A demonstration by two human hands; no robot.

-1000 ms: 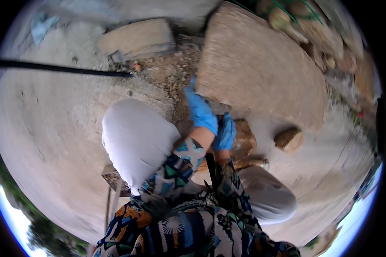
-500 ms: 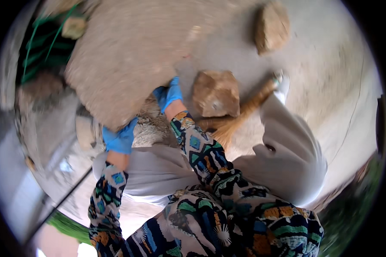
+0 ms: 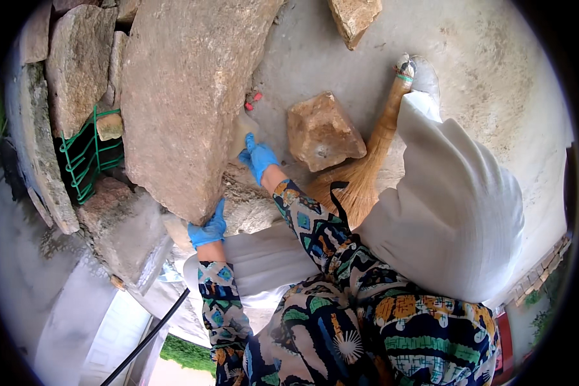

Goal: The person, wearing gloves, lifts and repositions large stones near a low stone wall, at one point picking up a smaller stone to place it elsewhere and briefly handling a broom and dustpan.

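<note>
A large, rough stone slab (image 3: 183,90) leans down toward me from the upper left. My left hand (image 3: 208,228), in a blue glove, is closed on the slab's lower tip, with some of its fingers hidden beneath. My right hand (image 3: 258,157), gloved alike, is at the slab's right edge, with its thumb and fingers around a pale flat stone piece (image 3: 240,132) that partly disappears behind the slab. Right of this hand lies a blocky brown stone (image 3: 323,132). A straw broom (image 3: 367,161) lies behind that stone, its handle reaching my right foot.
Another stone (image 3: 355,19) lies farther off on the concrete floor (image 3: 469,58). Stacked stones (image 3: 80,64) line the left side, around a dark gap with green wire mesh (image 3: 87,154). Small red bits (image 3: 253,100) lie beside the slab. A black pole (image 3: 148,334) slants at lower left.
My left hand has shifted right and nearer to me with the slab's lower tip. The slab stands steeper in view. My head view has turned, and the blur has gone.
</note>
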